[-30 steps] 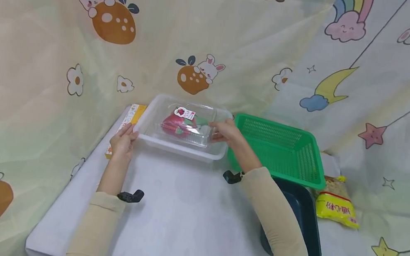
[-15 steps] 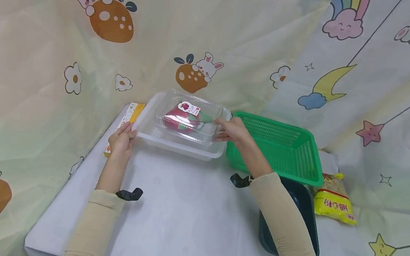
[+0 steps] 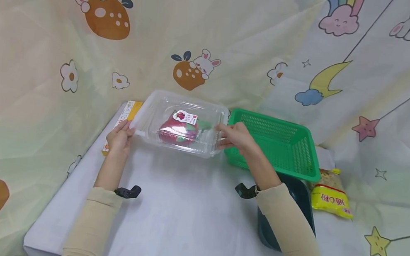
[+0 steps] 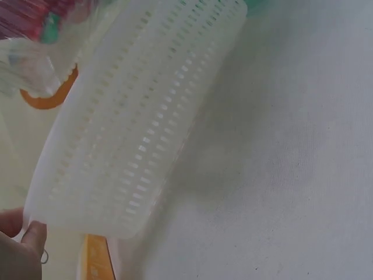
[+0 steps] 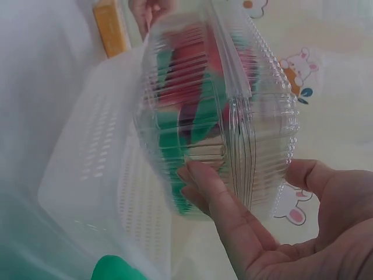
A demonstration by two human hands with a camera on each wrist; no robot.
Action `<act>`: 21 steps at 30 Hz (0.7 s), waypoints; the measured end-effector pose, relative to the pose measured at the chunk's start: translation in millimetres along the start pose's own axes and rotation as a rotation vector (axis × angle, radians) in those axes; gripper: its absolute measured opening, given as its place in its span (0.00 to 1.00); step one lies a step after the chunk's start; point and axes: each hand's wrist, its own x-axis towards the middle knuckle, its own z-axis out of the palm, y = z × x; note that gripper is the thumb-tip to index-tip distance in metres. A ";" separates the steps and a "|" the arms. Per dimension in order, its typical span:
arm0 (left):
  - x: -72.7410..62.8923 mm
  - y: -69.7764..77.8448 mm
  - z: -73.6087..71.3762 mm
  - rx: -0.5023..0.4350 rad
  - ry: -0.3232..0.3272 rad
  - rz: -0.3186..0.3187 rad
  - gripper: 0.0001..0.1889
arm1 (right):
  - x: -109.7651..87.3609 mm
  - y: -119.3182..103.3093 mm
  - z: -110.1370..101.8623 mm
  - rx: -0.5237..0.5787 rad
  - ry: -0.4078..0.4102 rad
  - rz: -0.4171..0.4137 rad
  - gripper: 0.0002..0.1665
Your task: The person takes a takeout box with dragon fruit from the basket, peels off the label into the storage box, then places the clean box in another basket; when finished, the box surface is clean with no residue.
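Plastic clamshell (image 5: pixel 218 111) in right grip (image 3: pixel 239 136) | white label (image 3: pixel 186 117) | yellow bag (image 3: pixel 332 196): "通心粉"

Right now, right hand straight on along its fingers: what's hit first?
The clear container the right hand holds; beyond it, probably the end of the white basket by the left hand, though depth is unclear.

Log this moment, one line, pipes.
left hand: pinches white perforated plastic basket by rim | right hand: holds clear plastic clamshell, red-and-green contents | right side: green perforated plastic basket
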 end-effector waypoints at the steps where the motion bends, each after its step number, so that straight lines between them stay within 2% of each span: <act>1: 0.1 0.1 0.1 -0.006 0.001 0.003 0.33 | -3.7 0.6 0.0 0.004 -0.002 0.000 0.25; 7: 2.0 0.1 0.0 -0.028 0.002 0.008 0.33 | -20.1 6.8 -1.7 0.050 -0.011 -0.007 0.28; 12: 3.1 0.6 -0.8 -0.019 -0.008 0.015 0.34 | -32.8 12.0 -1.3 0.041 0.012 0.001 0.30; 21: 3.4 0.1 -0.3 0.004 -0.014 0.018 0.33 | -56.1 28.5 -2.1 -0.066 0.048 0.031 0.27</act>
